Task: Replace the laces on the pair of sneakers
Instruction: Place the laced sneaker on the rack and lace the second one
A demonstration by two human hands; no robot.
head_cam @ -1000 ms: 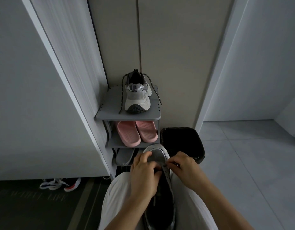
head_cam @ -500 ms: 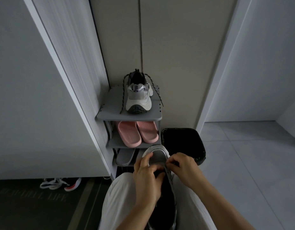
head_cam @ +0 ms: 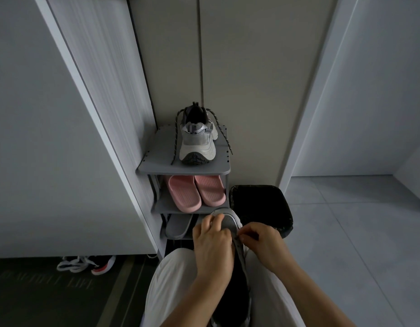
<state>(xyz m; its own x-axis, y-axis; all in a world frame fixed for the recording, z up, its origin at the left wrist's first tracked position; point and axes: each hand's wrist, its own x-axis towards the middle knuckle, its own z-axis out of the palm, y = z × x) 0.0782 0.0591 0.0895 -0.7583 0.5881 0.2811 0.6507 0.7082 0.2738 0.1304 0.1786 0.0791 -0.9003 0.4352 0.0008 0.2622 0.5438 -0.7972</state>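
Grey sneaker (head_cam: 228,222) in grip of left hand (head_cam: 213,246), right hand (head_cam: 261,241)

Shoe rack (head_cam: 157,159): top shelf, one sneaker (head_cam: 197,143); second shelf, slipper pair (head_cam: 196,192); third shelf, single slipper (head_cam: 178,226). Just right of rack: bin (head_cam: 261,204). Before rack, on lap: second sneaker (head_cam: 228,220). Left of rack, on floor: loose shoes (head_cam: 86,265).

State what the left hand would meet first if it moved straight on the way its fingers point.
The left hand holds the toe of the sneaker; beyond that, probably the shoe rack, low down, though depth is unclear.
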